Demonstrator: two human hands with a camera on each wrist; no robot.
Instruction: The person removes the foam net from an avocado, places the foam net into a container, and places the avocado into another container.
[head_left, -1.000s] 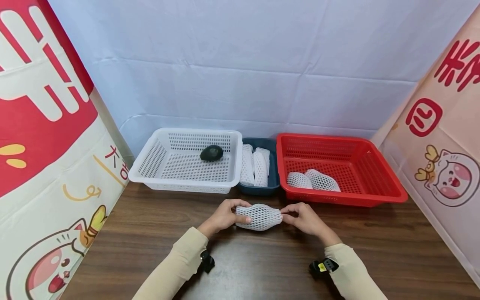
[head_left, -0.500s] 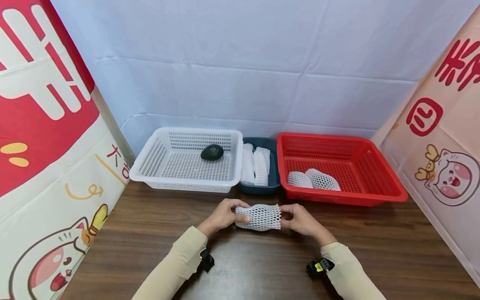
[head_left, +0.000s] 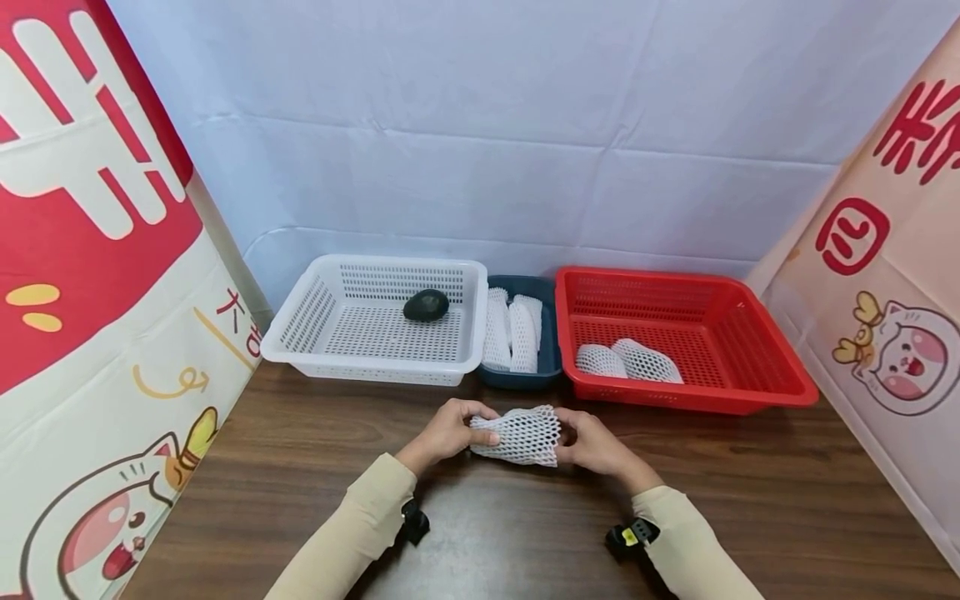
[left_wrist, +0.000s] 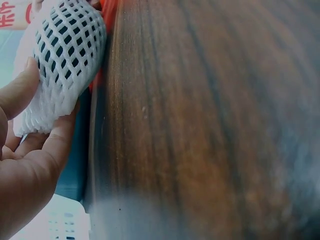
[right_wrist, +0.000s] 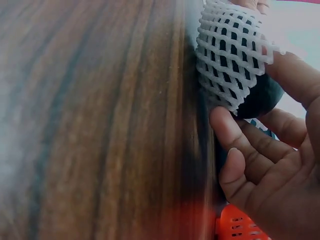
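A white foam net sleeve (head_left: pixel 522 436) lies sideways between both hands over the table, with a dark avocado (right_wrist: pixel 265 97) inside. My left hand (head_left: pixel 452 431) grips the sleeve's left end, thumb across its near side. There the netting narrows past the fruit, as the left wrist view shows. At the wide right end my right hand (head_left: pixel 592 440) holds the rim, with fingers on opposite sides of the opening. The avocado's bare end shows at that opening in the right wrist view.
Behind the hands, a white basket (head_left: pixel 300 360) holds one bare avocado (head_left: pixel 426 306). A blue tray (head_left: pixel 550 333) with several foam nets (head_left: pixel 522 336) stands beside it. To the right, a red basket (head_left: pixel 750 350) holds two net-wrapped fruits (head_left: pixel 647 362). Printed cloths hang at both sides.
The right hand has moved left, onto the sleeve's end. That end was gathered narrow and is now spread wide. The left hand keeps its grip.
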